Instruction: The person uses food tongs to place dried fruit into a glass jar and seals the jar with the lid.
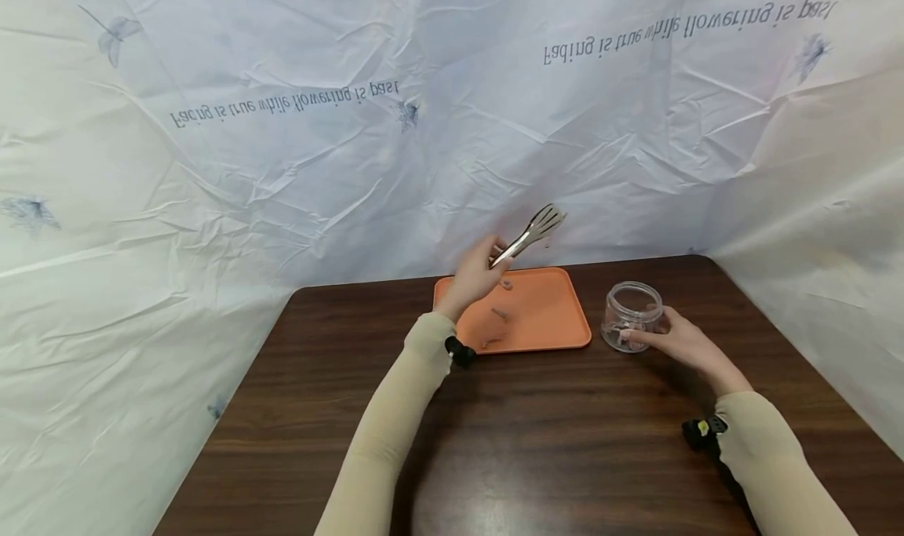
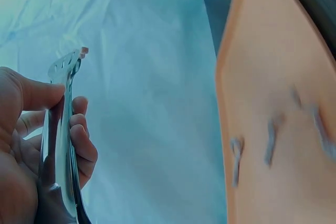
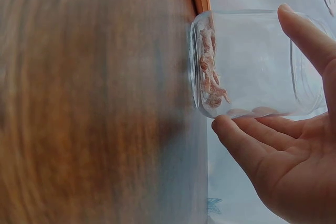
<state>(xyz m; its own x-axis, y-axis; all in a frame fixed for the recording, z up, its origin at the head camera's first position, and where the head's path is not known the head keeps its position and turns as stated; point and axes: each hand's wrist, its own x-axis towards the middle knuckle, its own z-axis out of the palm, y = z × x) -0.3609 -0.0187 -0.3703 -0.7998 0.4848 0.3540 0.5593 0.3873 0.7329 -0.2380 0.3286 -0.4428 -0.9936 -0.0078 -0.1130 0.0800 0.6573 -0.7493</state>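
Observation:
My left hand (image 1: 475, 275) grips metal tongs (image 1: 523, 239), raised over the back of an orange tray (image 1: 547, 316). A small pinkish piece (image 2: 84, 51) shows at the tips of the tongs in the left wrist view. Several thin greyish pieces (image 2: 271, 141) lie spread over the tray. To the right of the tray, a clear jar (image 1: 617, 328) without a lid stands upright on the table, its side held between the thumb and fingers of my right hand (image 1: 687, 343). Pale pinkish, twisted pieces (image 3: 208, 66) lie at the bottom of the jar.
The dark wooden table (image 1: 551, 426) runs back to a wrinkled white sheet (image 1: 318, 183) with printed lettering, which also hangs along both sides. Black wrist cameras (image 1: 461, 352) sit on both sleeves.

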